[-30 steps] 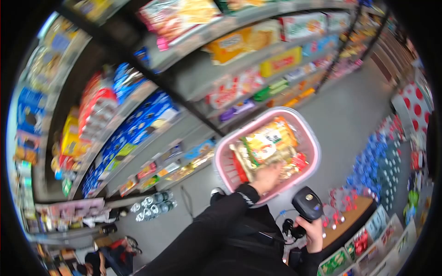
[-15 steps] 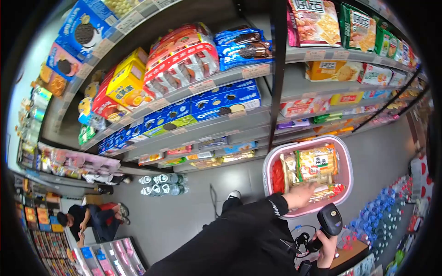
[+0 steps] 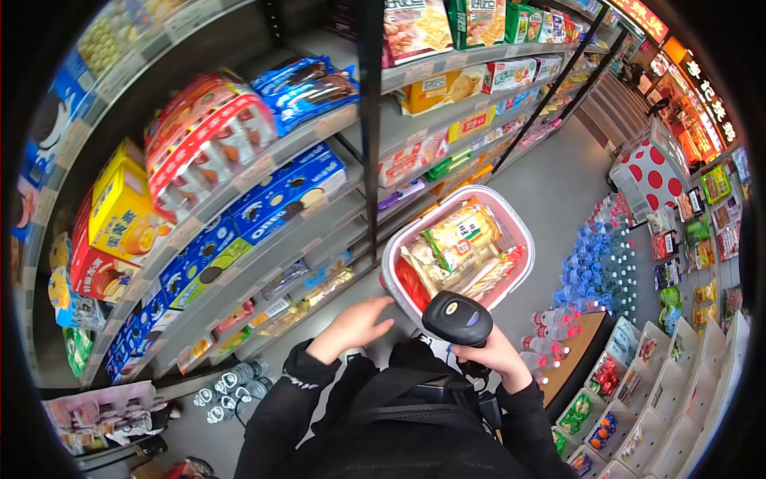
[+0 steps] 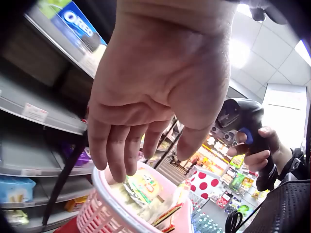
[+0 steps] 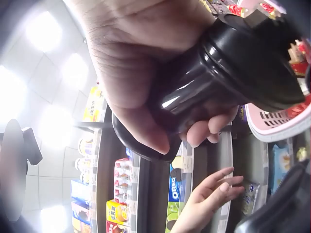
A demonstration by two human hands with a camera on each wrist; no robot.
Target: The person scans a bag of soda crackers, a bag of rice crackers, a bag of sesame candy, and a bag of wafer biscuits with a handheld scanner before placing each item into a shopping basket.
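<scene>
A black barcode scanner [image 3: 456,319] is gripped by its handle in my right hand [image 3: 496,351], its head in front of the pink basket [image 3: 523,281]. In the right wrist view the fingers wrap round the scanner's handle [image 5: 182,92]. My left hand [image 3: 351,327] is held out beside the basket's near left side, fingers loosely extended, holding nothing. In the left wrist view the left hand [image 4: 160,87] hangs palm toward the camera, overlapping the basket rim. Inside the basket lie several snack packets, among them an orange and white bag [image 3: 463,235] and a red packet [image 3: 412,283].
Shelves on the left hold Oreo boxes [image 3: 291,188], a yellow box [image 3: 128,203] and wrapped packs. Water bottles stand on the floor at lower left [image 3: 231,391] and in rows at right [image 3: 594,259]. Sloped snack bins [image 3: 638,399] line the right edge.
My left hand has come out of the basket and moved left, with nothing in it. The right hand has brought the scanner to the basket's near edge. The head view has swung.
</scene>
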